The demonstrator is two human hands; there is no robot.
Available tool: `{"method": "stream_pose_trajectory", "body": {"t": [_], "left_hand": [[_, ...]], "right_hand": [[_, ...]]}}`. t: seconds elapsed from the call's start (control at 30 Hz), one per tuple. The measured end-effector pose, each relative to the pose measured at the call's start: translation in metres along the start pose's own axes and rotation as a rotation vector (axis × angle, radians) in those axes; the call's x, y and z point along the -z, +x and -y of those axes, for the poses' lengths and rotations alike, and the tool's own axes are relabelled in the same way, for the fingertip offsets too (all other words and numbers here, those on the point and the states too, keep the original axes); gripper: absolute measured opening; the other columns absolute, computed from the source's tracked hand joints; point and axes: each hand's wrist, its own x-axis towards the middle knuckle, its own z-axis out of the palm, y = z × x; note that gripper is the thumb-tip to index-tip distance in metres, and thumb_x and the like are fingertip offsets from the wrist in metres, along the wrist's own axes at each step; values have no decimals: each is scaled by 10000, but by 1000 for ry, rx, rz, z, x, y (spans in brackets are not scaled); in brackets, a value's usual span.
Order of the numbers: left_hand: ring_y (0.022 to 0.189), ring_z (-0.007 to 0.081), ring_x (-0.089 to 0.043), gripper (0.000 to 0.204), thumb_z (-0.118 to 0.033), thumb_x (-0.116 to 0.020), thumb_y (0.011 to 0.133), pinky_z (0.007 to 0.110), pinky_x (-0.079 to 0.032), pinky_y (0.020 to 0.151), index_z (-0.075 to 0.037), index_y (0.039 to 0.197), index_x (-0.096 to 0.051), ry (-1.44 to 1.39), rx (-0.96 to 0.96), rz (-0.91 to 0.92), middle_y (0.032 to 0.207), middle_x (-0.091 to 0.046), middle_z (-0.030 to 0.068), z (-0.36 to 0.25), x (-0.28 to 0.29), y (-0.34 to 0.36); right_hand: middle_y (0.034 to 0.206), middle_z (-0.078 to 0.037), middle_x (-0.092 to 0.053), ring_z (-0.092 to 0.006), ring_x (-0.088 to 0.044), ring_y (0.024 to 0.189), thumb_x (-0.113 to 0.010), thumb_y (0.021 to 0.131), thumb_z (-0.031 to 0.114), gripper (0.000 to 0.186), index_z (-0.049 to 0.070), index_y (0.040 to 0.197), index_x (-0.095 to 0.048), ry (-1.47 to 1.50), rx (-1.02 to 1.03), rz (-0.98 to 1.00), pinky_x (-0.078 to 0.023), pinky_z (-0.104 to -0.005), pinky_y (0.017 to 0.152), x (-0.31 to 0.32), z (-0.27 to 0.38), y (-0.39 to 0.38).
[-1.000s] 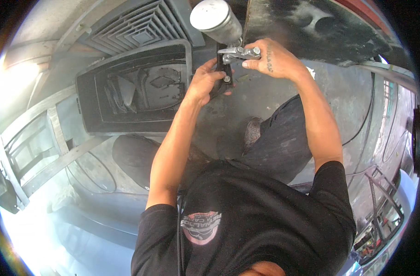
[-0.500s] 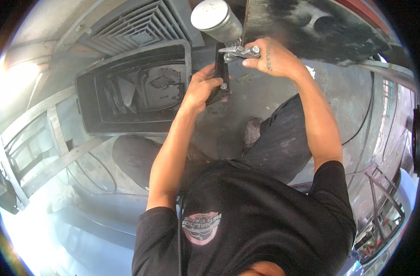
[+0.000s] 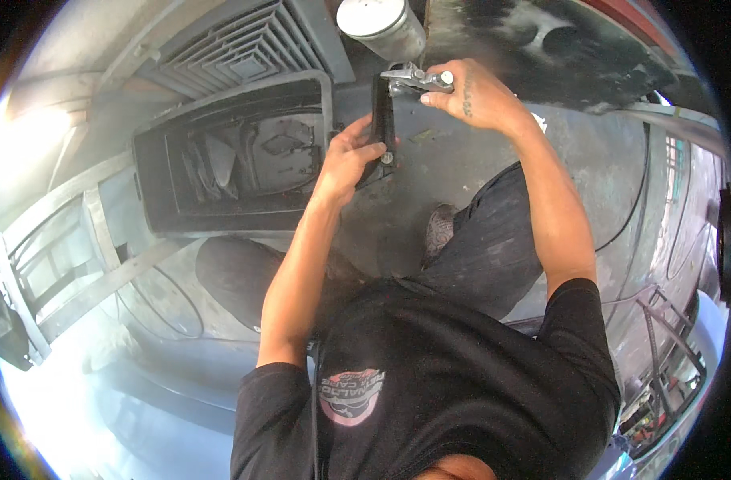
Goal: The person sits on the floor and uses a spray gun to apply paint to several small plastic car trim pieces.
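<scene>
My right hand (image 3: pixel 476 94) is closed round a silver spray gun (image 3: pixel 417 78) with a pale cup (image 3: pixel 378 26) on top. The gun's nozzle points left, close to the upper end of a narrow black part (image 3: pixel 383 116). That part stands roughly upright, gripped by my left hand (image 3: pixel 352 160), with fingers behind it and the thumb near a small round knob (image 3: pixel 387 158) at its lower end. I cannot tell exactly what the black part is.
On the left, a large black plastic bin (image 3: pixel 237 220) holds dark parts. Beyond it leans a grey louvred vent panel (image 3: pixel 249 52). A dark stained board (image 3: pixel 549 48) stands at the upper right. A metal frame (image 3: pixel 101 232) is at the left, and a cable (image 3: pixel 633 212) runs along the right.
The spray gun and its cup have shifted slightly upward and to the right. The black part has turned a little more upright in my left hand.
</scene>
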Motion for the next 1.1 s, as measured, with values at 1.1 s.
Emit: {"method": "stream_pose_trajectory", "body": {"t": [1.1], "left_hand": [[1034,213,-681,634,50,-650,881,328,-542,928,77,1495,-496,323,-46,-102,1210,-702,172,1,-5,-4]], "right_hand": [[881,-232,-735,-359,-717,817,-751,900,290,381,36,1185,-742,-62,-24,-55,-521,-469,775,3,3,0]]}}
